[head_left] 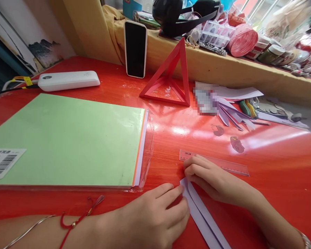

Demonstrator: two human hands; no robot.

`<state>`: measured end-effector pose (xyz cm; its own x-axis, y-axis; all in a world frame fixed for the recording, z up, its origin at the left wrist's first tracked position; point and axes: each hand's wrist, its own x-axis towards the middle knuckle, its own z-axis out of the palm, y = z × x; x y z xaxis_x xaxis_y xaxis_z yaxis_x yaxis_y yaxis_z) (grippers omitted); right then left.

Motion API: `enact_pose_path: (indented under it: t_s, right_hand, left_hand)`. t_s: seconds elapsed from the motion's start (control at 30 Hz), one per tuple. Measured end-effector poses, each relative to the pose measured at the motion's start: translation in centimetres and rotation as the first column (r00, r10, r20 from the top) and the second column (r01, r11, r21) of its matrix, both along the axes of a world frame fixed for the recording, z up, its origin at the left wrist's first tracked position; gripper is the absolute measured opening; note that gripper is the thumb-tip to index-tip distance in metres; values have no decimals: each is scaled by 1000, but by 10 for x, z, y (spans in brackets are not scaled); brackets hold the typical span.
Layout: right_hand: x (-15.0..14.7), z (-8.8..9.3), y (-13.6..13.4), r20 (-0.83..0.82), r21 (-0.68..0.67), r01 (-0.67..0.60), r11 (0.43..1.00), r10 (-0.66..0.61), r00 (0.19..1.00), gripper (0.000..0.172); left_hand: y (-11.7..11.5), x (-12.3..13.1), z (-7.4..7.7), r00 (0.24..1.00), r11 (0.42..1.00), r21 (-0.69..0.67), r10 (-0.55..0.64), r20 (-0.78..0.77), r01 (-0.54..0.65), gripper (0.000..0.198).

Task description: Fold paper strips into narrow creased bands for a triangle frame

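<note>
A folded strip of pale purple paper (pixel 202 218) slants across the front of the red table, its far end between my hands. My left hand (pixel 162 211) grips the strip's left edge near that end, with curled fingers and the thumb hidden. At the tip, my right hand (pixel 209 176) pinches the paper from the right, its fingers bent together. The two lengthwise layers of the strip stand slightly apart toward the bottom of the picture. Just behind my right hand lies a clear ruler (pixel 233 167), partly covered by the fingers.
A packet of coloured sheets, green on top (pixel 75 138), fills the left. Behind it lies a white power bank (pixel 69 81) with cables. A phone (pixel 135 50) leans at the back beside a red paper pyramid frame (pixel 185 74). Purple paper scraps (pixel 233 112) and pliers (pixel 246 108) lie right.
</note>
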<state>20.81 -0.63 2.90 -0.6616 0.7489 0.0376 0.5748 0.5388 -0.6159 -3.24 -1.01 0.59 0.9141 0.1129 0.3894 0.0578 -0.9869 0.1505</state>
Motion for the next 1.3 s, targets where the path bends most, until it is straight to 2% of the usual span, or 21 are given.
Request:
enact_pose_path:
  t_s: [0.13,0.3,0.4,0.53,0.73,0.9,1.17,1.3]
  right_hand:
    - [0,0,0,-53,-44,7,999,-9,999,21]
    - [-11,-4,-3,72,120,42,992,-51,996,19]
    - [-12,-4,-6,85,163,85,983,-100,991,20]
    - [-4,-3,-14,52,142,195,971,-204,978,21]
    - [-1,-1,-20,71,50,219,975,-222,973,14]
    - [-7,2,-21,126,50,254,966,-258,958,15]
    - [-17,-6,-25,-50,51,349,936,-346,937,16]
    - [-16,-4,-27,-78,56,373,926,-369,926,15]
  left_hand:
    - [-1,0,0,1000,1000,-18,7,-15,-8,30]
    - [-1,0,0,1000,1000,-10,-7,-25,7,29]
    - [0,0,1,1000,1000,10,-10,-22,10,29]
    - [3,-1,2,999,999,45,-16,-50,18,31]
    - [3,1,6,997,992,120,31,-73,-22,31]
    - [2,2,9,995,987,159,45,-87,-31,30]
    - [0,3,8,995,987,152,69,-77,-57,29]
    - [3,3,6,996,990,135,43,-77,-33,30]
